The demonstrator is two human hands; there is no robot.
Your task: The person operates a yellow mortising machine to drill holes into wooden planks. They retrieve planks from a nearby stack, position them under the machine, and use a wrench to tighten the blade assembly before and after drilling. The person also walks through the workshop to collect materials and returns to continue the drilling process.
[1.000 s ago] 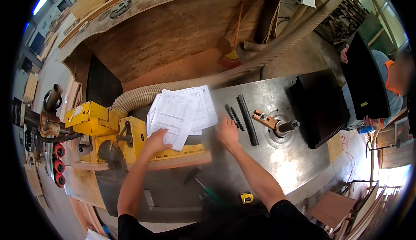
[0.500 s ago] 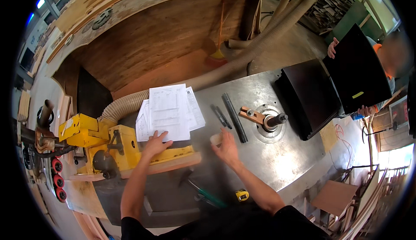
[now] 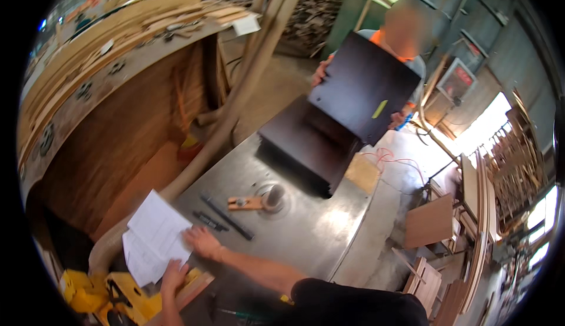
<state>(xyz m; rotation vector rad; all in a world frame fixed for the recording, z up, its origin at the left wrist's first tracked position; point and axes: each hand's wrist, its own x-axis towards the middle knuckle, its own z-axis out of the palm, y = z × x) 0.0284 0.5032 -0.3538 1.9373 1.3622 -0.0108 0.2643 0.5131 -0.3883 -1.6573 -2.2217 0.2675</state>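
White printed sheets (image 3: 156, 232) lie in an overlapping stack at the table's left part, partly over the yellow machine fence (image 3: 126, 290). My left hand (image 3: 173, 277) rests on the lower edge of the sheets, its fingers stretched over the paper and somewhat blurred. At the right edge of the stack is my right hand (image 3: 203, 242), fingers extended, fingertips touching or close to the paper. Just beyond it lie a dark metal bar (image 3: 226, 215) and some shorter dark pieces (image 3: 210, 221). A wooden piece (image 3: 244, 203) sits against the machine spindle (image 3: 273, 198).
Dark panels (image 3: 309, 146) are stacked on the far end of the metal table (image 3: 306, 223). Behind them a person holds up another dark panel (image 3: 368, 85) with both hands. A ribbed hose (image 3: 220, 129) runs along the table's far side. Boards (image 3: 429, 220) stand on the right.
My view has swung right, toward the person with the panel. My right hand has moved left to the sheets, and the small pale item by it no longer shows. The sheets look turned.
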